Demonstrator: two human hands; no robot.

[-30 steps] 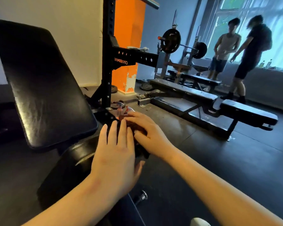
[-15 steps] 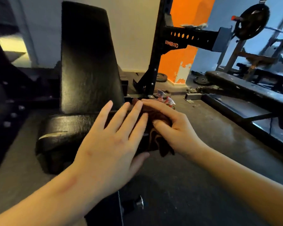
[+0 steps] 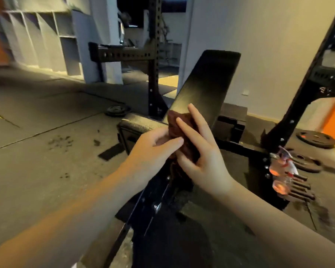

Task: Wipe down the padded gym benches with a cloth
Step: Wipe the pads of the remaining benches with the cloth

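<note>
- Gripping the dark red cloth [image 3: 173,122], the left hand [image 3: 153,149] curls round it.
- Right hand [image 3: 205,155] pinches it between thumb and straight fingers.
- Cloth touches the tilted bench pad [image 3: 207,84] at its lower end.

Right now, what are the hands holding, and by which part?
A bunched dark red cloth: the left hand grips its left side, the right hand pinches its right side.

Two hands [image 3: 153,149] [image 3: 207,161], one cloth [image 3: 174,122], one bench [image 3: 205,84], three weight plates [image 3: 116,110] [image 3: 315,139] [image 3: 306,162].
</note>
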